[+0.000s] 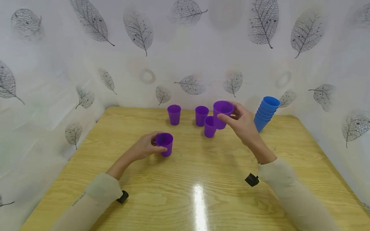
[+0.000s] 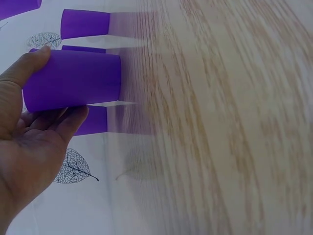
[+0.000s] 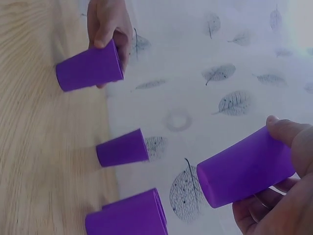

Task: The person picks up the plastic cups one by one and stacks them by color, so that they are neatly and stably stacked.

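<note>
My left hand (image 1: 147, 146) grips a purple cup (image 1: 166, 145) near its rim, left of the table's middle; the left wrist view shows the cup (image 2: 73, 81) upright with its base at the wood. My right hand (image 1: 242, 123) holds another purple cup (image 1: 222, 117) between thumb and fingers, raised above the table. In the right wrist view that cup's (image 3: 244, 169) base hangs in the air. Behind it stand a purple cup (image 1: 209, 131), partly covered by the raised one, and a second one (image 1: 201, 117). Farther left at the back stands a third purple cup (image 1: 174, 115).
A stack of blue cups (image 1: 264, 114) leans at the back right, its lower part next to the right hand. The wooden table (image 1: 162, 199) ends at a wall cover (image 1: 130, 80) printed with leaves. Black wrist devices (image 1: 252, 180) sit under both sleeves.
</note>
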Demonstrator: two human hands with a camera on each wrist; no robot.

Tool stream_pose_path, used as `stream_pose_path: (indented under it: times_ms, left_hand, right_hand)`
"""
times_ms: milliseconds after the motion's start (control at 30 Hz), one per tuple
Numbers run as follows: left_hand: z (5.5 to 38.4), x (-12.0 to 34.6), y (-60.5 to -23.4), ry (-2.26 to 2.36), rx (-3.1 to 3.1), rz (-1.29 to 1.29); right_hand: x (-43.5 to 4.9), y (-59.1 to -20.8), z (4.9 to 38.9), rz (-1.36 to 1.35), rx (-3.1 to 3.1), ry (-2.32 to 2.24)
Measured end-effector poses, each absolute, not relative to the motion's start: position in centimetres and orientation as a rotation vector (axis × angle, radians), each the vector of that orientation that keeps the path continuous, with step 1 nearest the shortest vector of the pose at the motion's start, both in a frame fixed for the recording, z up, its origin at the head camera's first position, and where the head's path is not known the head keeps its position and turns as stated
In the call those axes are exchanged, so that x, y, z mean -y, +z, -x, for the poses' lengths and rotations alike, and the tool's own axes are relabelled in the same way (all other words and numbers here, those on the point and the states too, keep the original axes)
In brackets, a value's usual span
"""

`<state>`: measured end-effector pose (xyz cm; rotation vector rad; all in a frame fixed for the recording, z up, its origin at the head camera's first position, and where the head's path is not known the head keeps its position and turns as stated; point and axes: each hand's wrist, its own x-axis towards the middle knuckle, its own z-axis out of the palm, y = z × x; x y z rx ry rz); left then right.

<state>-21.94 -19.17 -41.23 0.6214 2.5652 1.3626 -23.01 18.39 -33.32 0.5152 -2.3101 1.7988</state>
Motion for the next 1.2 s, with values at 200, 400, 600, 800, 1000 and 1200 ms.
stream_pose_path:
  times_ms: [200,400,600,800,1000,1200]
  left_hand:
    - [21.8,19.1,-41.2,1.376,-2.554,-0.61]
    - [21.7,18.9,-41.0,1.409,-2.535,-0.603]
    - [21.9,18.7,-41.2,1.423,-2.531,-0.596]
    - [21.7,18.5,-41.1,1.482,-2.484,-0.611]
    - [21.8,18.6,-41.1,1.497,-2.454,-0.625]
    - [21.6,18.7,-41.0,1.479,-2.465,-0.575]
  right_hand:
    - [-16.2,-33.5,23.0,-0.596,2.332,1.802]
    - [-13.8,-34.2,23.1,-0.589,2.38,1.831]
    - [-11.1,-35.3,23.4,-0.617,2.405,1.84]
    - [-8.7,-35.8,23.2,-0.669,2.401,1.801]
    - [-7.0,-35.7,22.9,-0.718,2.367,1.852]
    - [-5.5,-35.6,22.7,-0.767,2.34,1.898]
